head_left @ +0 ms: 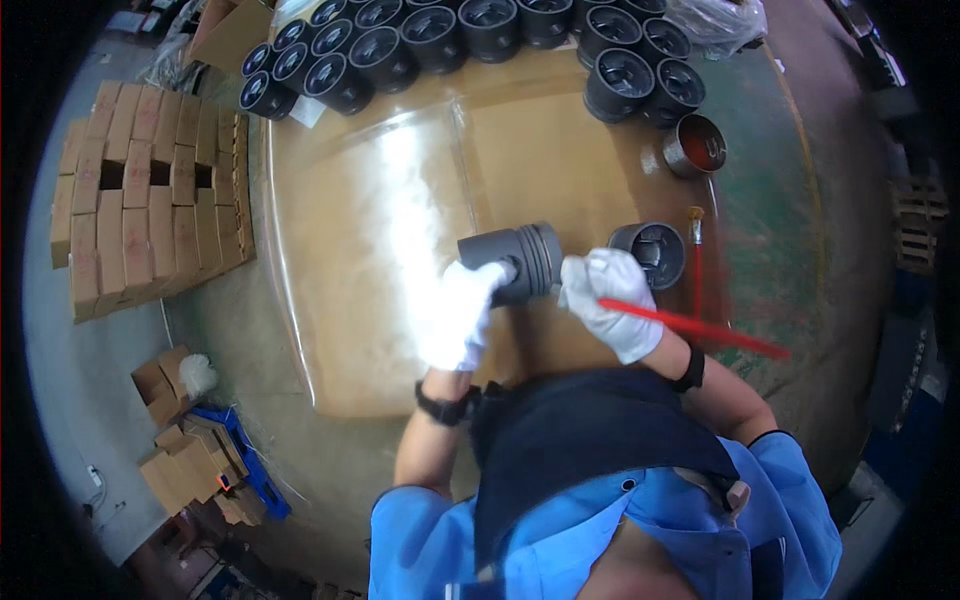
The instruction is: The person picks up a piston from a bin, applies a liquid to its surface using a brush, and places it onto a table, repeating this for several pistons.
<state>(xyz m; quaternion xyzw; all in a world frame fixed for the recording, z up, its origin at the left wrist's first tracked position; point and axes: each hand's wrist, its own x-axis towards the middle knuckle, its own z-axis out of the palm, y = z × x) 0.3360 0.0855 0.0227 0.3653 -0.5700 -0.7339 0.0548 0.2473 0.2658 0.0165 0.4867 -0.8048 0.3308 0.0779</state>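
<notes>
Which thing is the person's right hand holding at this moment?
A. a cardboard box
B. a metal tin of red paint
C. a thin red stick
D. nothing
C: the gloved right hand grips a thin red stick beside the dark grey piston held by the left hand.

Left hand [462,312] in a white glove, fingers curled up over the near end of the dark piston [514,262] — wrist bent, forearm bare. Right hand [610,300], gloved too, closed just right of the piston — fist around a red brush handle [700,328].
</notes>
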